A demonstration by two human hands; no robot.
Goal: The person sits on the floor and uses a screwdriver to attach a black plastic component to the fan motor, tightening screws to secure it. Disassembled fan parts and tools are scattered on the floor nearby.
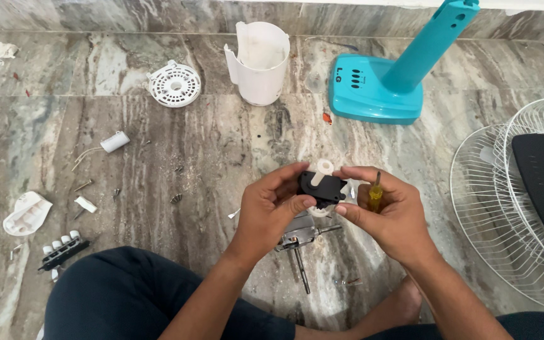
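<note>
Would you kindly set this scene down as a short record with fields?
Setting: marble floor, person seated on it
Left hand: grips a black motor part with a white knob on top
Right hand: steadies the same part, with a yellow-handled screwdriver tucked in its fingers
Below the hands: metal motor shaft
Left of floor: loose screws, black switch block with white keys, small white cylinder
Behind: white round vent cover, white housing, teal fan base
Right: white wire fan guard

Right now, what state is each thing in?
Left hand: gripping the black gearbox part.
Right hand: on that part, screwdriver tucked in it.
Motor: bare, shaft out, under the hands.
White housing: upright, open-topped.
Fan base: standing, headless.
Grilles: detached, on the floor.
Screws: loose.
</note>
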